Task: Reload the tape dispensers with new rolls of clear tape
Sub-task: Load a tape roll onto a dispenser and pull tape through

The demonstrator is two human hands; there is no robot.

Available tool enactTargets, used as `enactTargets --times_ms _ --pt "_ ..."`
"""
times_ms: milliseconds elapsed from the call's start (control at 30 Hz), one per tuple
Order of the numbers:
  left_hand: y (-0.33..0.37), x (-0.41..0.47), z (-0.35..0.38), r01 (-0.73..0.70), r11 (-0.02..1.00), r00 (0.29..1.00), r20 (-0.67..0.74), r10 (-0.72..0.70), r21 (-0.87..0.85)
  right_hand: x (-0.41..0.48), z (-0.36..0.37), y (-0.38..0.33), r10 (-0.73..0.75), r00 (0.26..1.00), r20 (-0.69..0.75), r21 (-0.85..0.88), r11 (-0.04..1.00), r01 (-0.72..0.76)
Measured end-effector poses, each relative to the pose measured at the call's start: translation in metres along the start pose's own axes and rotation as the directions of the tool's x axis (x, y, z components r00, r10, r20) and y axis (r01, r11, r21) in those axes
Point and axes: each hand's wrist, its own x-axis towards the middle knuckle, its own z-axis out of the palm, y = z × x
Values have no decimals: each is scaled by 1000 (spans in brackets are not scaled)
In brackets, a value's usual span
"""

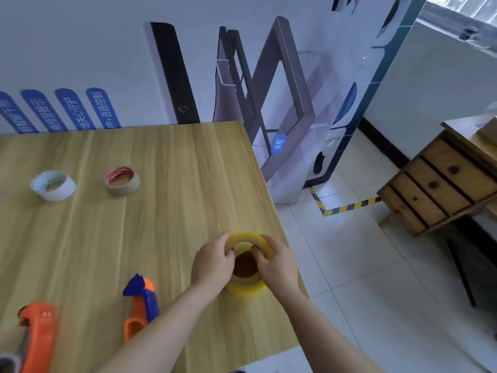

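Sides of yellowish tape rolls (246,288) covered by left hand (212,265) and right hand (279,265); roll count blurred. Blue-orange dispenser (141,300) partly hidden behind left forearm (166,327). Orange dispenser (39,335) cut by bottom edge. Drawer chest (441,184) cropped at right edge.

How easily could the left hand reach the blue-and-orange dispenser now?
Probably yes: the dispenser lies on the table beside the left hand, nothing between. But that hand must first release the yellow tape roll it grips.

tape rolls (246,288): translucent yellow
left roll (55,188): white
middle roll (122,181): tan, red rim
near dispenser (139,300): blue and orange
corner dispenser (39,337): orange
tabletop (161,211): pale wood (streaky grain)
floor tape (347,207): yellow-black stripes
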Motion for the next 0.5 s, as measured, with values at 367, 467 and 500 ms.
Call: enactTargets --times_ms 367,467,500 --pt "22 -34 -68 -461 858 789 -547 281 -225 -23 -47 -78 -319 923 216 599 789 133" --pt "25 -46 -82 -410 881 763 -618 190 -235 -31 -56 -94 -418 872 256 648 743 166" --pt "26 -49 -87 -378 895 757 -636 150 -238 -34 -56 -98 -435 860 266 662 731 165"
